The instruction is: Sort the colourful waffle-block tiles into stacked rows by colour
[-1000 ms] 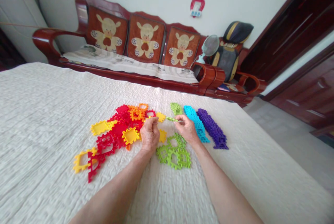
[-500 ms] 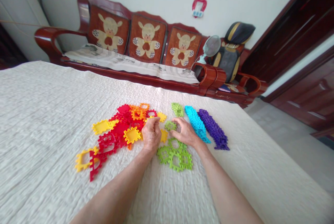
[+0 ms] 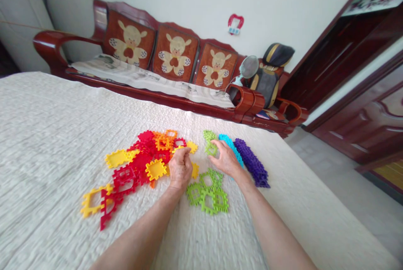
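My left hand is curled into a fist beside a heap of red, orange and yellow plastic tiles, with a sliver of a yellow tile at its fingertips. My right hand reaches forward and pinches a green tile between thumb and fingers, just in front of a short green stack. Right behind that hand lie a cyan row and a purple row of stacked tiles. Several loose green tiles lie between my forearms.
Everything rests on a cream quilted bedspread. A dark red wooden bench with bear cushions runs along the far edge. The bed ends at the right, with grey floor and a dark wooden door beyond.
My right hand brought the green tile down from mid-air and carried it forward to the green stack. My left hand sank lower and stayed closed. The view shifted slightly.
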Motion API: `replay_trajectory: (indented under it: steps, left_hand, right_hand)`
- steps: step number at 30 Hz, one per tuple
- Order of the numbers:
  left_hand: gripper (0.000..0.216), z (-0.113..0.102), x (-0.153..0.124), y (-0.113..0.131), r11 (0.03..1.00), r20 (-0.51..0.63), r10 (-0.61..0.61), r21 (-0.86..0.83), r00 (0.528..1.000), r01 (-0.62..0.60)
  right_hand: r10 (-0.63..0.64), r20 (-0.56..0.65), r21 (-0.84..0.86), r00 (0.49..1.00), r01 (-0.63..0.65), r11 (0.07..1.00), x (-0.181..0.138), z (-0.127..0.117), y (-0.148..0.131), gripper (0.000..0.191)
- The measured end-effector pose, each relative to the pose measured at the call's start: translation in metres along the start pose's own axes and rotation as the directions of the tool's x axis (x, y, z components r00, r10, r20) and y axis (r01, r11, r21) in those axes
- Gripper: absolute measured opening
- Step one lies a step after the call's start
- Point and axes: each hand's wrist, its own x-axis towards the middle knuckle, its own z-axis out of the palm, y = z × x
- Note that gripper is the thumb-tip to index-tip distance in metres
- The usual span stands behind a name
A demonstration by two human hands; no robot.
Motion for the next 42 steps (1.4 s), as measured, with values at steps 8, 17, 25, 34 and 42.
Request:
replay_trajectory:
  steps: [8, 17, 25, 34, 42]
  left_hand:
    - [0.020, 0.001, 0.000, -0.003, 0.999, 0.001, 0.029, 0.027, 1.000, -0.029]
    - [0.020, 0.003, 0.000, -0.004, 0.997, -0.015, 0.072, 0.037, 0.997, -0.071]
    - [0.020, 0.002, 0.000, -0.004, 0.998, -0.010, 0.061, 0.016, 0.998, -0.061]
    - [0.023, 0.003, -0.001, -0.003, 0.998, -0.044, 0.055, -0.024, 0.998, -0.056]
    - [0.023, 0.002, 0.003, -0.005, 0.993, -0.045, -0.060, -0.104, 0.997, 0.055]
  right_hand:
    - [0.264, -0.232, -0.044, 0.936, -0.282, 0.959, 0.024, 0.025, 0.011, 0.052]
    - [0.374, -0.272, -0.110, 0.887, -0.415, 0.903, 0.026, 0.041, 0.001, 0.048]
    - [0.274, -0.310, -0.107, 0.910, -0.320, 0.941, 0.020, 0.040, 0.001, 0.047]
    - [0.233, -0.275, -0.006, 0.933, -0.244, 0.970, 0.016, 0.030, -0.014, 0.043]
    - [0.127, 0.025, 0.276, 0.992, -0.129, 0.952, -0.018, 0.012, -0.040, 0.028]
